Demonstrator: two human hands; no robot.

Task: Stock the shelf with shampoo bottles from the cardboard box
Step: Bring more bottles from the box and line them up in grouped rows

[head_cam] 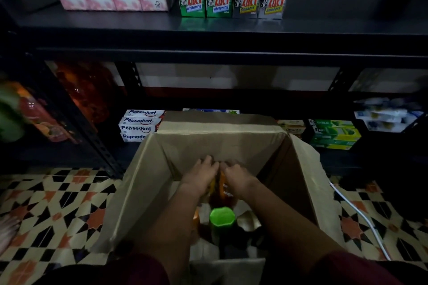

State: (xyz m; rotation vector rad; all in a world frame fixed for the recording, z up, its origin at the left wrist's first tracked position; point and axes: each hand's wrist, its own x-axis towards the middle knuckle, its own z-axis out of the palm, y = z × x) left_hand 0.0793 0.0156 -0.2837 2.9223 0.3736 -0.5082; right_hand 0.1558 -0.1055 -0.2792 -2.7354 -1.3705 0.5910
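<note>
While our left hand (201, 174) and right hand (236, 177) reach into the cardboard box (148, 183), our 2 sets of curled fingers grip an orange bottle (221, 184) between them.

I see the open cardboard box (220, 146) at lower centre of the frame, flaps up. Inside it, an amber shampoo bottle (222, 190) lies lengthwise, green cap (221, 216) toward me. The black shelf (208, 28) spans the upper frame.
</note>
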